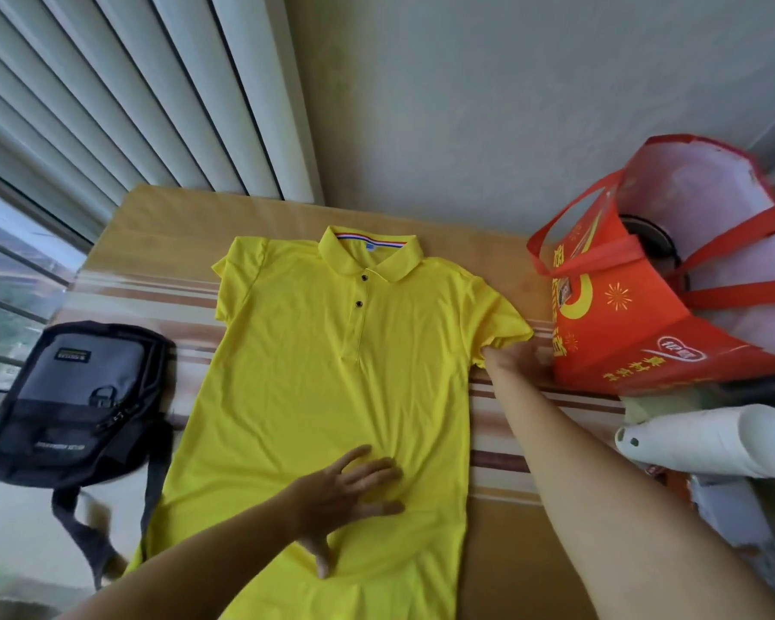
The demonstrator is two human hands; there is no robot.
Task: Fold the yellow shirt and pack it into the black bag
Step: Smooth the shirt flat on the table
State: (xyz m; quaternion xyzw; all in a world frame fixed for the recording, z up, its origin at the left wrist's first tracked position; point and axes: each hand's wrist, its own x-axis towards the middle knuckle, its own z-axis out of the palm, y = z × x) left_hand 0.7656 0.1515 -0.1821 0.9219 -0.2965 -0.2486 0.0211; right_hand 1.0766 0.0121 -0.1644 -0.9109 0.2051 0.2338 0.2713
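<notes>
A yellow polo shirt (332,378) lies face up and spread flat on the striped table, collar at the far end. My left hand (345,498) rests flat on its lower middle, fingers apart. Over at the shirt's right sleeve hem is my right hand (517,358); its fingers are blurred and partly under the sleeve edge, so a grip cannot be made out. The black bag (77,400), with a grey front panel and closed zips, lies to the left of the shirt, its strap trailing toward the near edge.
A large red shopping bag (636,324) stands at the table's right, close to my right hand. White cylindrical objects (712,440) lie near the right edge. Window blinds (108,82) and a wall bound the far side. The table (502,521) shows beside the shirt.
</notes>
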